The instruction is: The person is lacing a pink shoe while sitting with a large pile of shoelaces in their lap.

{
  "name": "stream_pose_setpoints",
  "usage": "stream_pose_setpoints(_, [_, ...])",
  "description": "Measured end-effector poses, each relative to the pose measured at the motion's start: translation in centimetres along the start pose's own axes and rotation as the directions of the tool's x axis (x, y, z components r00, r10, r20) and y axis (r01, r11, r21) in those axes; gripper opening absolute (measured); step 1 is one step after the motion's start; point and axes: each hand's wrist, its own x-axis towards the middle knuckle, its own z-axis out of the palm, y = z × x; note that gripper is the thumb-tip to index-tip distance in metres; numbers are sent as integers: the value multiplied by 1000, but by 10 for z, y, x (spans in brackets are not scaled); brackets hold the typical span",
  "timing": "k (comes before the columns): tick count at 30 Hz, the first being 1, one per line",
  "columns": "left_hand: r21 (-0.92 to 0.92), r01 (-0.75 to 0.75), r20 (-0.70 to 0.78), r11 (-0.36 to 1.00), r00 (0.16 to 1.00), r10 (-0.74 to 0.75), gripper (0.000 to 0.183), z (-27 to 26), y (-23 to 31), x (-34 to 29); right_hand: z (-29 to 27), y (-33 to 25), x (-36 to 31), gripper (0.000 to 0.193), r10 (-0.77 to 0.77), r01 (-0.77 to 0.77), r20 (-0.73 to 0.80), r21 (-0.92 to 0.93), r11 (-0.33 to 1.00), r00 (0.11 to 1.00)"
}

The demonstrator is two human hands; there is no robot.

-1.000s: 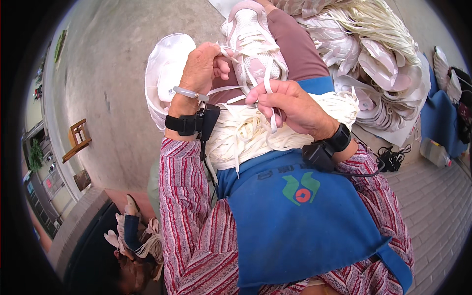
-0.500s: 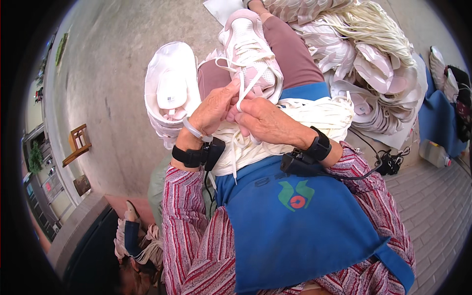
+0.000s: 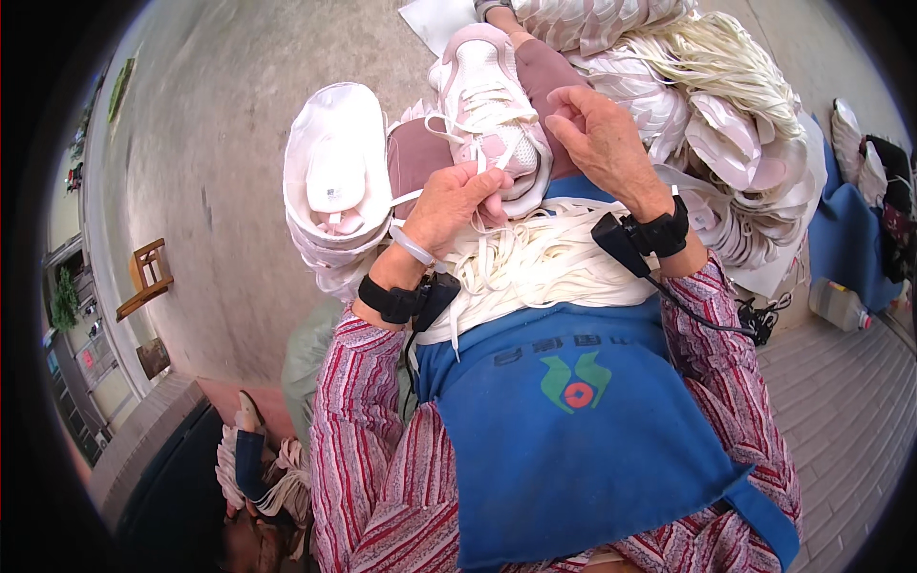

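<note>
A white and pink shoe upper [image 3: 492, 95] lies over my mauve-trousered legs, its white lace [image 3: 484, 162] partly threaded and loose at the near end. Below that end, my left hand [image 3: 457, 202] is closed, pinching the lace between thumb and fingers. My right hand [image 3: 607, 148] is raised to the right of the upper, fingers curved and apart from the thumb, with nothing visible in it. A bundle of cream-white shoelaces [image 3: 554, 253] spreads across my lap on the blue apron [image 3: 573, 458], just under both hands.
Nested shoe uppers [image 3: 334, 234] are stacked left of my knee. To the right rises a large pile of uppers [image 3: 726, 143] topped with laces [image 3: 707, 62]. Farther out are a plastic jug [image 3: 839, 304], a small wooden stool [image 3: 145, 277] and another person [image 3: 263, 468] at lower left.
My right hand has let go of the lace and moved up and right, opening. My left hand has shifted slightly right, still pinching the lace.
</note>
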Motion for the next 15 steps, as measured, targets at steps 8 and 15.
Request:
stream_pose_setpoints(8, [33, 11, 42, 999, 999, -12, 32, -5, -1, -7, 31, 19, 18, 14, -266, 264, 23, -219, 939, 964])
stream_pose_setpoints(15, [8, -21, 23, 1000, 1000, 21, 27, -4, -2, -10, 27, 8, 55, 8, -493, 462, -22, -317, 828, 870])
